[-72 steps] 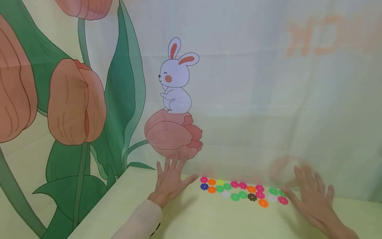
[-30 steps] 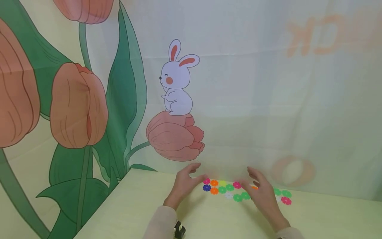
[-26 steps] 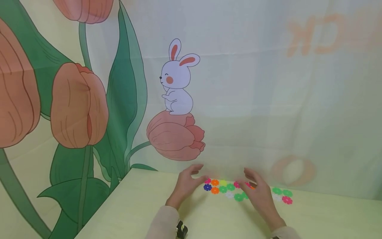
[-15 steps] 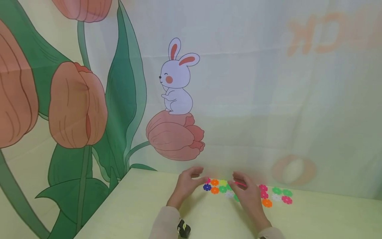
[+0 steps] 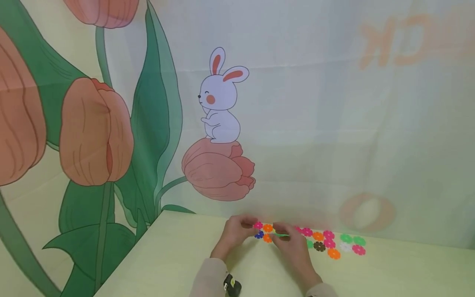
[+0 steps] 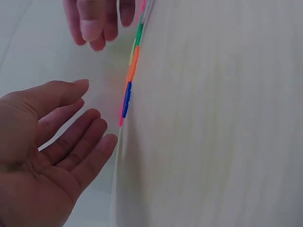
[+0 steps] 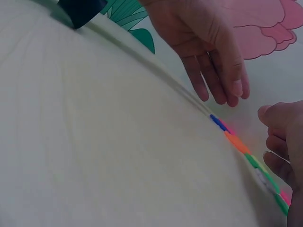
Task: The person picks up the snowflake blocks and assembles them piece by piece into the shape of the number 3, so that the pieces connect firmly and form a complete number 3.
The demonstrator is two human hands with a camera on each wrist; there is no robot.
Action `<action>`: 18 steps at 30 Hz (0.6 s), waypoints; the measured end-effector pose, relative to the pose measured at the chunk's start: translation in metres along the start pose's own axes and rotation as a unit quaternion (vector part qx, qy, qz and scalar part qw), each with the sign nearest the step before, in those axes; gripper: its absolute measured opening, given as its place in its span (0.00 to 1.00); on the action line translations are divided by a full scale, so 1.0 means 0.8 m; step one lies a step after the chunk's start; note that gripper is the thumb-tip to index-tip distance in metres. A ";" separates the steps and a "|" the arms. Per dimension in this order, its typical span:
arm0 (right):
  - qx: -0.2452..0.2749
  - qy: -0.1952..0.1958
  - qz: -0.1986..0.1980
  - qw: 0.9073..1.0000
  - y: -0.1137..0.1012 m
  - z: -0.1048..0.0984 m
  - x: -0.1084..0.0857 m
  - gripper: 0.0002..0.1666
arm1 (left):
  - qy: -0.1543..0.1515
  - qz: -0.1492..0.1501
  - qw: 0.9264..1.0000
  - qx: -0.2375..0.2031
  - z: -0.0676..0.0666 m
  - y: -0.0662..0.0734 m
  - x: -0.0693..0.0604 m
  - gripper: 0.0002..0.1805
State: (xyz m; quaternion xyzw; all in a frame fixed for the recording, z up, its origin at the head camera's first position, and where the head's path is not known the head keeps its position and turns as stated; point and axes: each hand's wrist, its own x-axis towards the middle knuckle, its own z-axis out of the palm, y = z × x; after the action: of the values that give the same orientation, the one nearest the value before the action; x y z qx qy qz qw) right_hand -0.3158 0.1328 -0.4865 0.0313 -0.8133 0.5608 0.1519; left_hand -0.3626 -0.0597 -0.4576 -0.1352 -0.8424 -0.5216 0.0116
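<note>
Flower-shaped plastic discs lie flat near the table's back edge, some touching. My left hand (image 5: 235, 234) hovers at their left end, fingers loosely bent, by a pink disc (image 5: 258, 225) and a blue disc (image 5: 259, 234). Nothing sits between its fingers in the left wrist view, where the blue disc (image 6: 127, 100) shows edge-on. My right hand (image 5: 294, 246) hangs over the middle discs, thumb and fingers apart; a green disc shows through that gap. It hides several discs. In the right wrist view the left hand (image 7: 208, 47) faces the right hand (image 7: 284, 137).
Right of my hands lie a brown disc (image 5: 319, 246), an orange disc (image 5: 334, 253), a white disc (image 5: 346, 246) and several pink and green ones. A printed curtain (image 5: 297, 123) with tulips and a rabbit hangs behind the pale table (image 5: 178, 247). A black device (image 5: 232, 285) sits at my left wrist.
My right hand has swung in from the right, passing leftward over the discs towards my left hand. The left hand has moved right to the discs' left end. The discs keep their layout.
</note>
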 end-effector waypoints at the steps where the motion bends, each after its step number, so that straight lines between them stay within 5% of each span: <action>1: -0.006 -0.003 -0.004 1.000 0.001 0.002 0.000 0.22 | 0.000 -0.001 1.000 0.004 0.000 -0.001 0.000 0.17; 7: -0.065 -0.007 -0.020 0.998 0.009 0.008 0.001 0.21 | -0.007 -0.014 1.000 0.026 0.003 -0.011 0.001 0.15; 13: -0.158 -0.002 -0.068 0.985 0.014 0.013 0.005 0.19 | -0.008 -0.018 0.999 0.035 0.006 -0.019 0.003 0.14; 18: -0.185 -0.006 -0.072 0.980 0.014 0.017 0.006 0.19 | -0.010 -0.021 0.999 0.036 0.011 -0.022 0.007 0.14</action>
State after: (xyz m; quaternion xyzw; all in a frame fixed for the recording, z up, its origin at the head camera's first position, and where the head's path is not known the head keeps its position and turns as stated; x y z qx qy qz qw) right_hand -0.3259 0.1255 -0.4999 0.0644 -0.8993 0.3884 0.1904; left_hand -0.3712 -0.0579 -0.4759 -0.1225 -0.8635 -0.4892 -0.0029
